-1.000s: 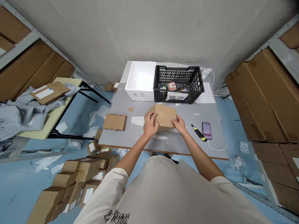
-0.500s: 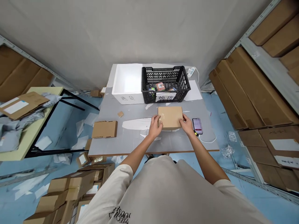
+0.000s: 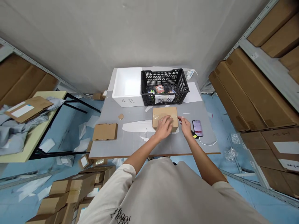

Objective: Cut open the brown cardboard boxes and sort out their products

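Left hand [image 3: 164, 127]: laid palm down, fingers loosely bent and a little apart, over the top of a light-brown, rectangular cardboard box [image 3: 165, 111]. Right hand [image 3: 186, 126]: just beside the right end of the same box, thumb and fingers drawn narrowly together; contact with the cardboard, or anything pinched between the fingertips, impossible to tell. Position of the box: directly under the left hand, left of the right hand, on a grey rectangular tabletop [image 3: 130, 147] with torn white patches. Near the right hand, to its right: a dark-framed smartphone [image 3: 197, 128] with a blurred purplish screen, and a black-and-yellow tool [image 3: 194, 135], partly hidden by the forearm. Beyond both hands: a black openwork plastic crate [image 3: 148, 100] with a handwritten white label [image 3: 164, 99]; left of it, an open white foam box [image 3: 128, 101]. Well left of the left hand: a flat brown cardboard carton [image 3: 105, 131].
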Available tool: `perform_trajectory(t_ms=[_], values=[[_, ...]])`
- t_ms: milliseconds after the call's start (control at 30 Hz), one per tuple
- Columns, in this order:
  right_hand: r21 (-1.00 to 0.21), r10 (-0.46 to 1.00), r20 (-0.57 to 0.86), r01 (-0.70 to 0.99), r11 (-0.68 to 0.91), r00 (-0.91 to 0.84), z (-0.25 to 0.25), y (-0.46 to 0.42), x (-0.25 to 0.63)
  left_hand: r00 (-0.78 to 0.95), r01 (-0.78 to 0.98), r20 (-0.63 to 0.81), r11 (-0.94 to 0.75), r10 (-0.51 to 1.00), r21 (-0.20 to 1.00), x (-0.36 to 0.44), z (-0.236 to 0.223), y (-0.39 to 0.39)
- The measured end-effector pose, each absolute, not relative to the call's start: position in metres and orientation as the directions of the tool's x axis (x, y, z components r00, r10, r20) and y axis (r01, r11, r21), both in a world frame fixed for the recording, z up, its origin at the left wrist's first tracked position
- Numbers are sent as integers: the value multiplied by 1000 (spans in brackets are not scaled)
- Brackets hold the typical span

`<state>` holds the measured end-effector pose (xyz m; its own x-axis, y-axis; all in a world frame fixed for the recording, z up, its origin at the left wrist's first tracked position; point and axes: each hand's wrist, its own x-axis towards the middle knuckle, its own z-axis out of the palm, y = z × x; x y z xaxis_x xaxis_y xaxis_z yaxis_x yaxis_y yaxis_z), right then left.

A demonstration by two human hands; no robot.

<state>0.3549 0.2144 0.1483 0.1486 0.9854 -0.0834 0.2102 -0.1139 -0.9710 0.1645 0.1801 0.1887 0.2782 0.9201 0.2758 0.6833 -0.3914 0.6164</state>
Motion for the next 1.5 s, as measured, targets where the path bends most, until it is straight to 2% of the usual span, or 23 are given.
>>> perform_trajectory(t_ms=[133,233,333,433,500,600,667,833,933,1167,1267,1367,1500], values=[[-983,998,13,182,23,-57,156,223,321,191,747,286,-328,939,578,154,198,179],[-974,990,44,216,72,-132,146,226,296,75,798,281,-226,957,558,124,196,175],[-947,996,-7,322,23,-93,122,225,284,-50,802,276,-126,960,584,80,187,168],[-915,998,-56,400,-60,22,96,221,278,-205,763,238,2,949,646,33,171,159],[-926,992,-124,355,-125,25,84,220,271,-307,711,200,84,931,699,5,158,153],[-956,974,-212,223,-189,-81,78,218,255,-382,635,106,177,918,752,-24,138,146],[-962,972,-208,202,-182,-112,79,216,247,-395,600,68,201,916,774,-33,127,144],[-932,987,-155,338,-130,-48,85,211,266,-333,543,47,151,942,826,-17,108,144],[-923,991,-135,364,-125,-3,85,207,296,-290,514,26,132,957,848,7,99,146],[-935,988,-145,318,-156,57,70,195,343,-219,511,5,111,976,853,48,91,147],[-942,982,-126,293,-162,138,58,197,364,-192,521,-9,110,981,846,55,92,149],[-862,950,-178,425,-276,256,42,200,398,-184,522,-21,116,983,845,59,93,152],[-545,898,-276,714,-440,343,19,196,450,-194,528,-34,133,980,839,63,95,152]])
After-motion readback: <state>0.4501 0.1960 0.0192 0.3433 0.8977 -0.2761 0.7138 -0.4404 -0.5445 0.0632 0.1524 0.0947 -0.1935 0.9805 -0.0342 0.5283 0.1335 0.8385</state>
